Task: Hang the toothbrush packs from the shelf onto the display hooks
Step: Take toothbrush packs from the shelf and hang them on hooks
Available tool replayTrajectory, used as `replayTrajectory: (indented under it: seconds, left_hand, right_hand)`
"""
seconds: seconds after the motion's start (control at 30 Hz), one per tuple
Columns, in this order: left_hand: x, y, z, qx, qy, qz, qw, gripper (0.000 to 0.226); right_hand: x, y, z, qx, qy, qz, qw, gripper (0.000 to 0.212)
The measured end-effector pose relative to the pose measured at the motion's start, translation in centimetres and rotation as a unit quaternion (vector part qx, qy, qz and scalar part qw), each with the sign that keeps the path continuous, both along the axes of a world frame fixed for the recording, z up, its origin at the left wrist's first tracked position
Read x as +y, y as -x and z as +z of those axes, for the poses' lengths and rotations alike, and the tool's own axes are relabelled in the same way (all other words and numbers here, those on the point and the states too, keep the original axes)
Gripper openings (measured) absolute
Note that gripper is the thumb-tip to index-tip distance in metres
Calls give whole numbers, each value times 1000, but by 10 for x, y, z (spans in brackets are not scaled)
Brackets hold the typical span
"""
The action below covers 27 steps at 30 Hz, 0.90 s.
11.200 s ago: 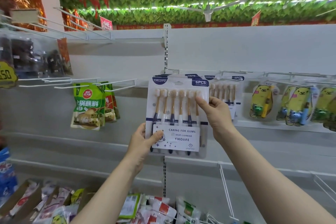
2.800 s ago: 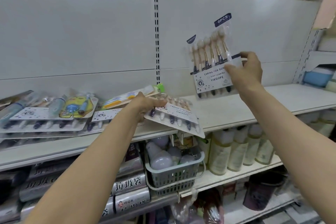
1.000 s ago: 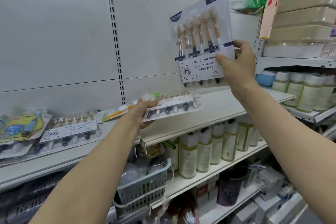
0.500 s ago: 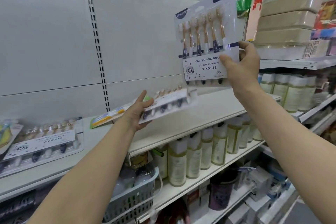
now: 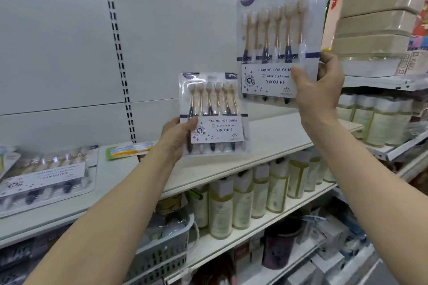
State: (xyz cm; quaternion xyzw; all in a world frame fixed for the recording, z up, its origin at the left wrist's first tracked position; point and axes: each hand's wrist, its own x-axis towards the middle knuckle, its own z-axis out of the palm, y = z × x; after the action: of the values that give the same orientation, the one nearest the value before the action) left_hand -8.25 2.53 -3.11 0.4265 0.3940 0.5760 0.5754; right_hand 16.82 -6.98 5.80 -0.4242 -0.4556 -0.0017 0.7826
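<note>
Change: left pack (image 5: 215, 111) now upright, off the shelf (image 5: 266, 146); a moment ago nearly flat.
Grip: left hand (image 5: 176, 136) fingers clamped on its lower left edge; right hand (image 5: 319, 85) clamps the right pack (image 5: 278, 37), higher.
Meaning: I hold both; hooks unseen, so I judge carrying comes next.
Remaining: third pack (image 5: 44, 176), shelf's left end.

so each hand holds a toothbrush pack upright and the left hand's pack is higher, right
No. The head view shows the right hand holding the right pack higher, the left hand holding the left pack lower. Both are upright.
</note>
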Motion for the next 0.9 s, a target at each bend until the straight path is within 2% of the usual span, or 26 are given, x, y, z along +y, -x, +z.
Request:
replayTrajectory:
  seconds: [0.1,0.27,0.4,0.5,0.6,0.67,0.8,0.9]
  left_hand:
    - [-9,18,0,-24,-20,41,999,17]
    - [-33,68,3,-16,-69,100,992,30]
    - [-72,121,14,-2,-137,154,978,36]
    - [-112,166,13,64,-180,198,961,15]
    - [-151,217,8,56,-160,249,954,10]
    - [-178,252,10,10,-122,261,957,6]
    - [-261,350,15,-41,-62,297,952,10]
    - [-326,416,12,-87,-53,302,948,16]
  right_hand:
    - [5,5,-7,21,-1,-13,1000,35]
    - [11,24,-22,67,42,10,997,38]
    - [9,66,-28,70,71,52,994,36]
    - [2,114,-28,78,85,85,990,35]
    - [-13,171,-27,80,98,136,983,34]
    - [-23,208,-27,77,103,168,977,35]
    - [-67,317,-32,74,113,252,958,33]
    - [-104,397,-39,69,112,316,940,32]
